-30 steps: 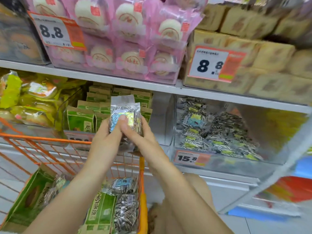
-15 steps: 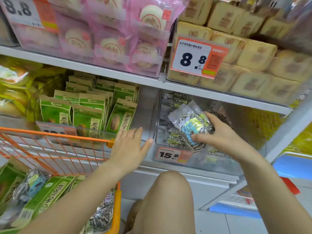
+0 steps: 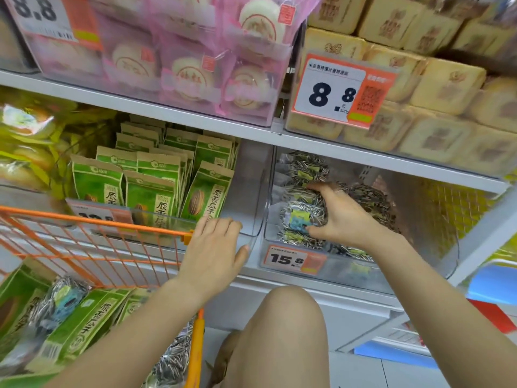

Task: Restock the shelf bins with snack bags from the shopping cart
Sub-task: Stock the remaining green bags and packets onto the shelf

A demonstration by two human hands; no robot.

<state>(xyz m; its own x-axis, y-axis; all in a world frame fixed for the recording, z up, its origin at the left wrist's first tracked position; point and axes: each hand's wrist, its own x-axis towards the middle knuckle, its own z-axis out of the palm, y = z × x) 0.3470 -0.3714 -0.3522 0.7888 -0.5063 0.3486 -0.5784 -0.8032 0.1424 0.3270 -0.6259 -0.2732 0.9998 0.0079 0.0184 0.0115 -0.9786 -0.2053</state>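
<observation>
The right hand [image 3: 340, 217] reaches into the clear bin [image 3: 419, 264] on the lower shelf [image 3: 363, 296]. Its fingers curl round a seed bag [image 3: 299, 219] — a see-through bag full of striped seeds, with a blue and yellow label. The bag sits at the front left of the bin, on top of other bags of the same kind. More seed bags [image 3: 305, 168] pile up behind it. A price tag [image 3: 293, 260] that reads 15.8 hangs on the front of the bin, just below the hand.

The left hand [image 3: 215, 253] holds nothing. Its fingers are straight and a little spread, and they rest near the front edge of the next bin [image 3: 249, 191] to the left. That bin holds green bags [image 3: 151, 186] standing upright in rows.

The orange cart [image 3: 92, 222] is at the left, close to the shelf. Inside it lie more green bags [image 3: 81, 329] and another seed bag [image 3: 60, 301]. One more seed bag [image 3: 170, 362] lies near the cart's front corner.

On the upper shelf [image 3: 179, 116] sit pink packs [image 3: 193, 71] of round cakes and — to the right — tan square packs [image 3: 447, 88]. A big tag [image 3: 340, 92] there reads 8.8. A bare knee [image 3: 285, 329] shows low in the middle.
</observation>
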